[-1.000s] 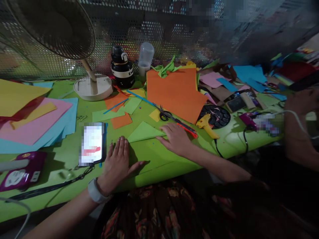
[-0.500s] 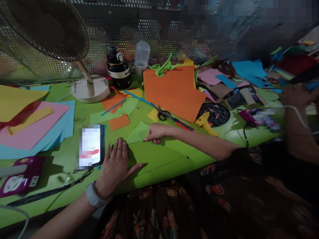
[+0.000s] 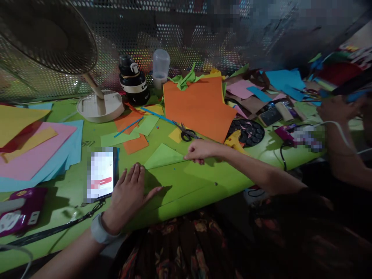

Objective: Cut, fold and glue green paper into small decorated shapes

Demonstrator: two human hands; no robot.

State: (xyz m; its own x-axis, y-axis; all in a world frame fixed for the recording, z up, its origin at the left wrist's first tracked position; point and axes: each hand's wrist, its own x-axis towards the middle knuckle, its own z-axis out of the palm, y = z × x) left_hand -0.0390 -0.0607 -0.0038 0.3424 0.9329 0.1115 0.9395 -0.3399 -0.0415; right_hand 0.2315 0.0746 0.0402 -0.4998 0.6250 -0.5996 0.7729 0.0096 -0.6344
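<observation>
Sliding rightward over the last half second, the right hand [image 3: 200, 151] has gone from the middle of a folded triangle of light green paper [image 3: 164, 155] to its right tip, uncovering the lower edge. It is clenched in a loose fist, its thumb side touching that tip. The left hand [image 3: 129, 190] stays where it was, grasping nothing: fingers together and flat, fingertips at the paper's left corner, thumb spread out. The triangle lies at the centre of the frame, flat on a smooth, slightly glossy green counter [image 3: 192, 186] with a rounded front edge.

Above it, a matte orange sheet of paper [image 3: 197, 106] with straight edges lies under a crumpled green paper scrap [image 3: 186, 80]; dark-handled metal scissors [image 3: 187, 134] rest just below. Near the right forearm sit a yellow plastic glue gun [image 3: 235, 141], partly covered, and a round black tray [image 3: 251, 133] with small hollows. Left of the left hand is a flat rectangular phone [image 3: 101, 172] with a lit screen. At upper left stands a pale fan [image 3: 100, 106] with a round wire grille, before a perforated sheet [image 3: 122, 27], probably metal, though the dimness makes that uncertain.
</observation>
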